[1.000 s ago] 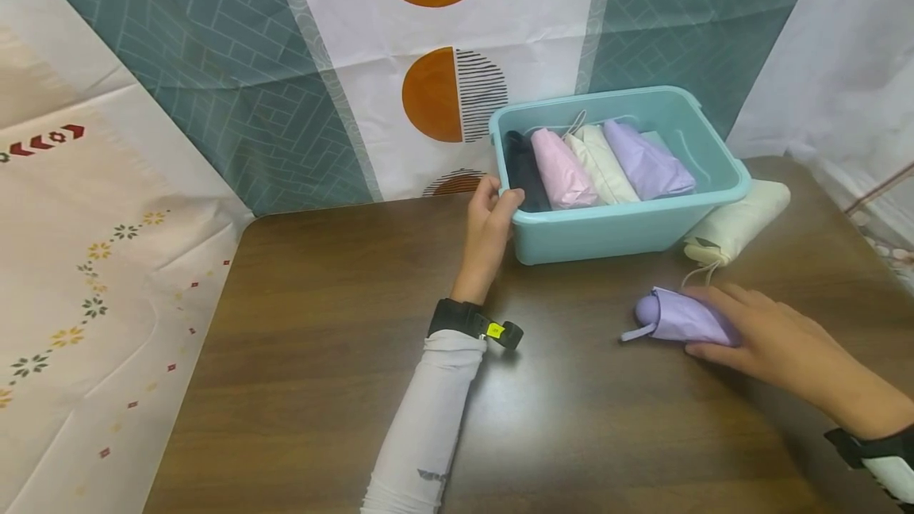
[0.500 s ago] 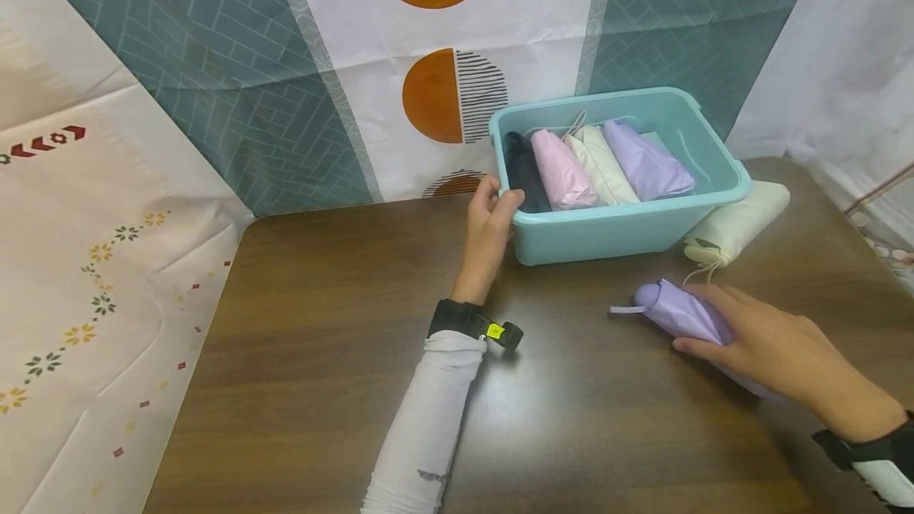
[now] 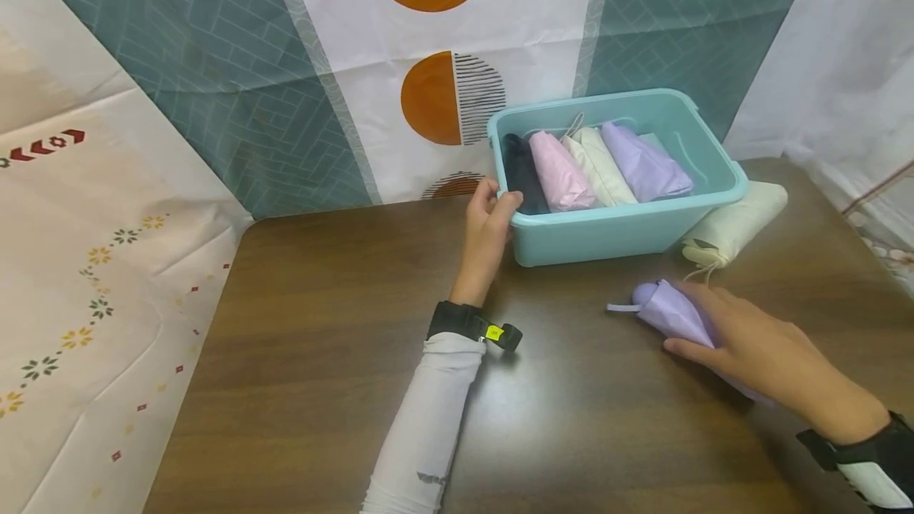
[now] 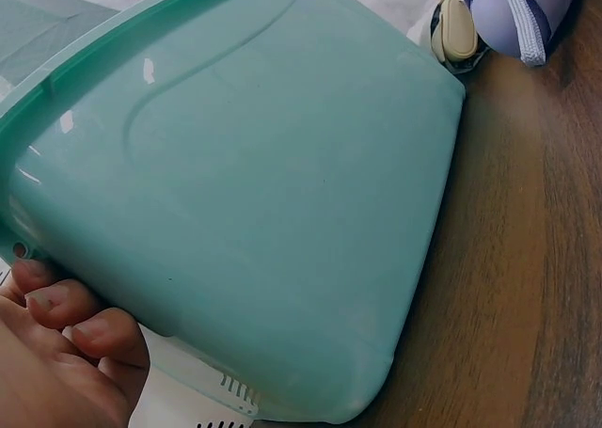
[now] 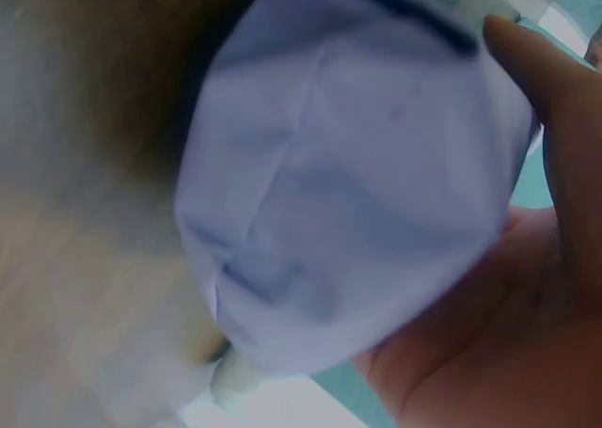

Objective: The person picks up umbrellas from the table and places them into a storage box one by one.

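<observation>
My left hand [image 3: 485,238] grips the left front corner of a light teal plastic bin [image 3: 593,240], its thumb on the rim. In the left wrist view curled fingers [image 4: 99,329] show at the bin's edge. A folded lavender umbrella [image 3: 673,312] is in my right hand [image 3: 767,351], on the table in front of the bin. Its round handle end and strap point left; the hand covers its middle. In the right wrist view the lavender fabric [image 5: 339,193] fills the palm. Inside the bin lie folded umbrellas: black [image 3: 524,174], pink [image 3: 562,174], cream [image 3: 602,166] and lavender [image 3: 646,165].
Another cream folded umbrella [image 3: 735,220] lies on the brown wooden table [image 3: 314,339], against the bin's right side, its cord toward the front. Patterned cloth [image 3: 307,101] hangs behind the table, and a flowered cloth [image 3: 93,276] lies along the left.
The lavender umbrella has turned, so that its handle end sits slightly higher and more to the left. My right hand has shifted a little left with it. The left hand stays at the bin's corner.
</observation>
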Available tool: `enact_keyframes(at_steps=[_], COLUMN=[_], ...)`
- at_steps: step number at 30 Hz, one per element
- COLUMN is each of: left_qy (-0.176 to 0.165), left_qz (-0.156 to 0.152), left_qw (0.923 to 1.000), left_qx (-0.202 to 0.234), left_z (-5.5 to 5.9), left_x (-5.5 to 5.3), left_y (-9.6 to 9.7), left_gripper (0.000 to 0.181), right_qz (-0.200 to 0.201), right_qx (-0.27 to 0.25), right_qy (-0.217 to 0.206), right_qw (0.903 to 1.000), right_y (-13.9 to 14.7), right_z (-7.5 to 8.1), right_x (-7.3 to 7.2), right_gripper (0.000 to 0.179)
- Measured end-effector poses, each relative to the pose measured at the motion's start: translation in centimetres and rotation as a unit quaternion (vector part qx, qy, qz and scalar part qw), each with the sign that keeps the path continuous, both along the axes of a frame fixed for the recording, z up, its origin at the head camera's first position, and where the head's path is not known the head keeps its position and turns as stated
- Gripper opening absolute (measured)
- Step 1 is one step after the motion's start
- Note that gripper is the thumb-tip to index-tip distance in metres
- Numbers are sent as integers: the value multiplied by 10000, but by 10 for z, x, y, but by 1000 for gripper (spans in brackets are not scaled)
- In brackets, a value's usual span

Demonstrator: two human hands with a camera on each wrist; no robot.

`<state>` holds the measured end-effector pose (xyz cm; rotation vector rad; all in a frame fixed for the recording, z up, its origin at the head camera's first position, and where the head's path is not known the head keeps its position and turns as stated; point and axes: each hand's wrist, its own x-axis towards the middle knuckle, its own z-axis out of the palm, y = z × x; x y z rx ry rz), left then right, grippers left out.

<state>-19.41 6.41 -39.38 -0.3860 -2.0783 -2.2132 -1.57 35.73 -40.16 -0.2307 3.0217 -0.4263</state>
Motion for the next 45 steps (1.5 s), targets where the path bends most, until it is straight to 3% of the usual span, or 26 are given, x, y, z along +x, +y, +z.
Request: enact_keyframes(at_steps=[18,26,36,45], left_qy=[16,30,92,85], left_qz=[-31,-22,-11,-14], left_qw=[10000,10000,10000,10000], left_qx=[18,25,-21,39], left_z=[0,1,0,-1], left_x=[1,1,1,1], left_y=[0,0,0,1], left_gripper=[23,23,24,23], right_qz=[-120,-267,-186,-662], right_qx=[-134,-726,-1841,-2784], right_qy=[224,523,1049,1371], right_qw=[9996,9956,9771,9483], right_y=[-4,-6,-16,-26], right_z=[-4,-1,10,17], right_x=[0,-2,1,8], right_gripper=[83,87,91,93])
